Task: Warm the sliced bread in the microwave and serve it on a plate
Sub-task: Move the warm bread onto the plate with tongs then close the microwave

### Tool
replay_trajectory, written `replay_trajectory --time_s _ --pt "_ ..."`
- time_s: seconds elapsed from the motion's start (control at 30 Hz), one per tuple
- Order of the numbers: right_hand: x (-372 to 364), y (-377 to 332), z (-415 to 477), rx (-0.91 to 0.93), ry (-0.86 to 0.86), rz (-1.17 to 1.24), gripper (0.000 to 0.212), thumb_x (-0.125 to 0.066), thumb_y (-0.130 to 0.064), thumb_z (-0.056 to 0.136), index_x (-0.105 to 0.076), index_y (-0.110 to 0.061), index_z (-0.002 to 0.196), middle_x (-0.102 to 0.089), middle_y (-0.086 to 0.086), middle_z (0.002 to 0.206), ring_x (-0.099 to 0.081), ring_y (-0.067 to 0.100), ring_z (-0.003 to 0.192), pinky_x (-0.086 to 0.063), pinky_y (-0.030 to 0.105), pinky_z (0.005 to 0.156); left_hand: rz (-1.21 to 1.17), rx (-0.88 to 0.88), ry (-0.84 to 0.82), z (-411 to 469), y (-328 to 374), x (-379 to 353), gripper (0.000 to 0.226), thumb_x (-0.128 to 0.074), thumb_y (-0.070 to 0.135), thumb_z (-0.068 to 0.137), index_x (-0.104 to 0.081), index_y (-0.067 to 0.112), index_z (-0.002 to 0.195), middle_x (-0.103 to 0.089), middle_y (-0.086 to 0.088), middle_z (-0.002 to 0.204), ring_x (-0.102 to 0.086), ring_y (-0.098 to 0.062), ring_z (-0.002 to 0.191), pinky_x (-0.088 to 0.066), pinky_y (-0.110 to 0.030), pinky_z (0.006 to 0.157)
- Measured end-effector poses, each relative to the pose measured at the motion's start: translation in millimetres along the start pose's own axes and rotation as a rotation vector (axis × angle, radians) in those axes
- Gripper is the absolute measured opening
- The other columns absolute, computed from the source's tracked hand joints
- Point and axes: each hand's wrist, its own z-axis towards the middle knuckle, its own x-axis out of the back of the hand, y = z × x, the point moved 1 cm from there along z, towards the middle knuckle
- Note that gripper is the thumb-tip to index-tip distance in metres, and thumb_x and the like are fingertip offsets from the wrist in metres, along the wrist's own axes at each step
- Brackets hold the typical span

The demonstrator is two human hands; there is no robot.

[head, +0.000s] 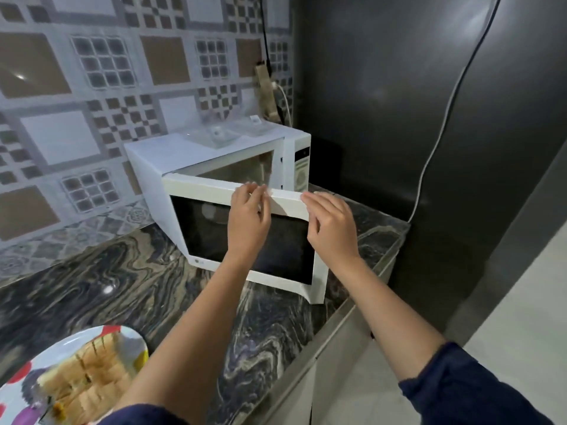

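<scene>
A white microwave [171, 161] stands on the marble counter against the tiled wall. Its door [214, 237], with a dark window, is swung partly open toward me. My left hand [248, 219] grips the door's top edge with its fingers curled over it. My right hand [329, 225] rests its fingertips on the top right corner of the same door. Sliced bread [89, 378] lies on a white plate with coloured dots [18, 381] at the bottom left of the counter, blurred. The microwave's inside is mostly hidden.
The dark marble counter [107, 271] ends at a metal front edge [337, 326] on the right. A tall dark fridge [399, 87] stands right of the microwave, with a white cable [441, 130] hanging down it. A power strip [267, 90] hangs on the wall.
</scene>
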Motion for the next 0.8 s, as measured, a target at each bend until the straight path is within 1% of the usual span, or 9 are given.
replay_trajectory --time_s 0.1,0.23,0.33,0.47,0.57,0.6,0.7,0.8 --pt "-21.3 34.4 20.5 0.016 -0.031 0.045 0.035 -0.043 -0.006 0.086 -0.069 -0.006 0.108 -0.071 0.005 0.109 -0.065 0.02 0.104 -0.044 0.032 0.096 0.156 -0.013 0.058 18.2 0.3 -25.6 0.035 -0.04 0.024 0.094 -0.062 0.005 0.113 -0.06 -0.011 0.11 -0.05 -0.027 0.107 -0.039 -0.031 0.093" --pt "-49.6 73.4 52.9 0.016 -0.14 0.132 0.035 -0.055 0.006 0.082 -0.067 -0.005 0.112 -0.069 0.007 0.114 -0.063 0.023 0.11 -0.036 0.032 0.102 0.396 -0.003 0.058 41.6 -4.0 -57.3 0.035 -0.045 0.025 0.095 -0.059 0.005 0.119 -0.06 -0.016 0.116 -0.051 -0.034 0.11 -0.04 -0.041 0.099" --pt "-72.9 96.6 75.7 0.028 -0.192 0.197 0.038 -0.057 0.008 0.081 -0.066 -0.006 0.115 -0.067 0.007 0.117 -0.061 0.023 0.113 -0.034 0.032 0.103 0.54 -0.009 0.058 58.8 -11.9 -76.8 0.036 -0.046 0.025 0.095 -0.058 0.003 0.12 -0.062 -0.017 0.116 -0.054 -0.034 0.111 -0.04 -0.041 0.101" --pt "-107.1 118.3 96.8 0.076 -0.242 0.216 0.044 -0.057 0.009 0.08 -0.061 -0.006 0.121 -0.064 0.007 0.123 -0.057 0.023 0.117 -0.032 0.036 0.108 0.685 0.01 0.067 78.7 -25.5 -96.2 0.038 -0.041 0.027 0.094 -0.058 0.005 0.12 -0.064 -0.015 0.114 -0.058 -0.031 0.11 -0.043 -0.04 0.101" --pt "-134.2 134.2 113.3 0.117 -0.239 0.277 0.045 -0.057 0.011 0.079 -0.061 -0.005 0.121 -0.064 0.008 0.122 -0.057 0.026 0.116 -0.038 0.042 0.107 0.776 0.038 0.055 92.1 -36.9 -108.7 0.043 -0.035 0.03 0.093 -0.056 0.007 0.123 -0.063 -0.013 0.117 -0.057 -0.03 0.113 -0.043 -0.04 0.101" --pt "-143.5 138.4 119.8 0.131 -0.239 0.3 0.044 -0.057 0.011 0.079 -0.062 -0.005 0.12 -0.065 0.009 0.121 -0.058 0.027 0.115 -0.039 0.043 0.106 0.779 0.048 0.071 96.5 -40.6 -112.4 0.042 -0.036 0.03 0.094 -0.055 0.008 0.124 -0.062 -0.013 0.118 -0.056 -0.03 0.114 -0.042 -0.04 0.101" --pt "-167.9 147.4 138.2 0.154 -0.262 0.362 0.042 -0.056 0.011 0.081 -0.063 -0.005 0.119 -0.065 0.01 0.12 -0.058 0.026 0.115 -0.036 0.04 0.107 0.746 0.087 0.105 105.1 -49.7 -120.3 0.039 -0.051 0.027 0.092 -0.054 0.008 0.126 -0.059 -0.014 0.123 -0.054 -0.033 0.116 -0.042 -0.043 0.104" --pt "-189.0 155.1 151.1 0.205 -0.281 0.417 0.04 -0.053 0.008 0.083 -0.062 -0.005 0.119 -0.064 0.009 0.121 -0.058 0.026 0.115 -0.037 0.039 0.106 0.804 0.048 0.149 112.6 -58.1 -124.3 0.042 -0.065 0.023 0.084 -0.057 0.007 0.122 -0.063 -0.014 0.117 -0.058 -0.033 0.11 -0.046 -0.044 0.099"
